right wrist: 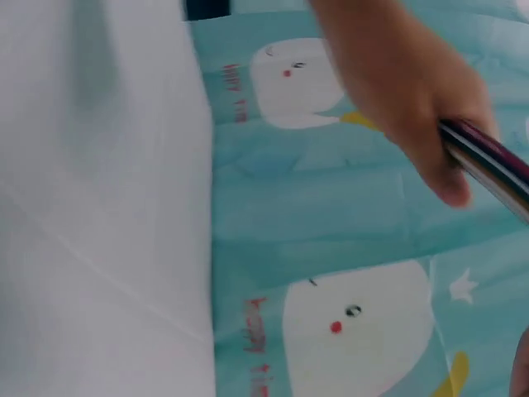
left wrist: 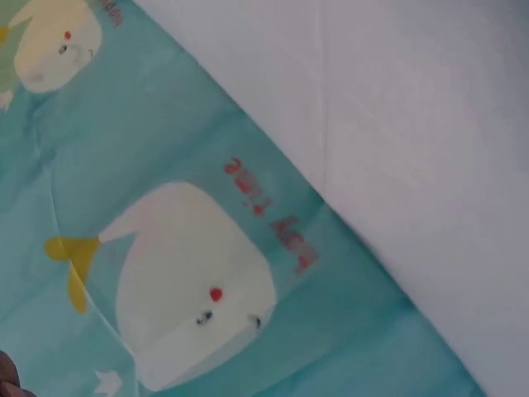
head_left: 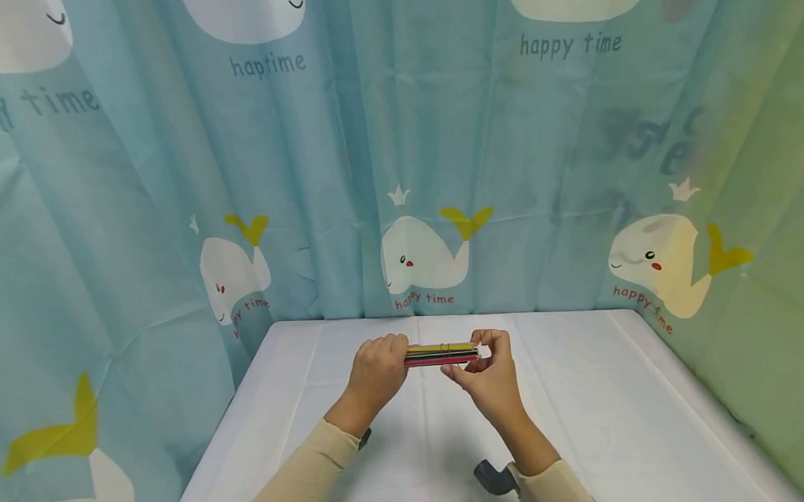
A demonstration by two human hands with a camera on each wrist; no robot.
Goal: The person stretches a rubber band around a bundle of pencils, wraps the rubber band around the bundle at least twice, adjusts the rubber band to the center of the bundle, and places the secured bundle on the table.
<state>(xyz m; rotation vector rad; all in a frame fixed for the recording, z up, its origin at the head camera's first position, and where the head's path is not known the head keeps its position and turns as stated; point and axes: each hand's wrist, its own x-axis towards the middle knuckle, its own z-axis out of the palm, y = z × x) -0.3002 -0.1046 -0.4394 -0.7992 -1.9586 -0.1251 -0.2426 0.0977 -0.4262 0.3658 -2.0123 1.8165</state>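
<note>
A bundle of colored pencils (head_left: 428, 356), with yellow, black and red ones showing, is held level above the table. A thin rubber band (head_left: 446, 348) goes round it toward its right end. My left hand (head_left: 379, 368) grips the bundle's left end, fingers wrapped over it. At the other end, my right hand (head_left: 494, 377) has its thumb at the lower edge near the band and curled fingers at the tip. The right wrist view shows the left hand (right wrist: 413, 91) round the pencils (right wrist: 492, 161); only a sliver of the right hand (right wrist: 520, 368) shows there.
A white cloth covers the table (head_left: 580, 392) beneath both hands. Behind it hangs a blue curtain (head_left: 346, 172) with whale prints, meeting the table's back edge. A dark strap piece (head_left: 495, 477) sits at the right wrist.
</note>
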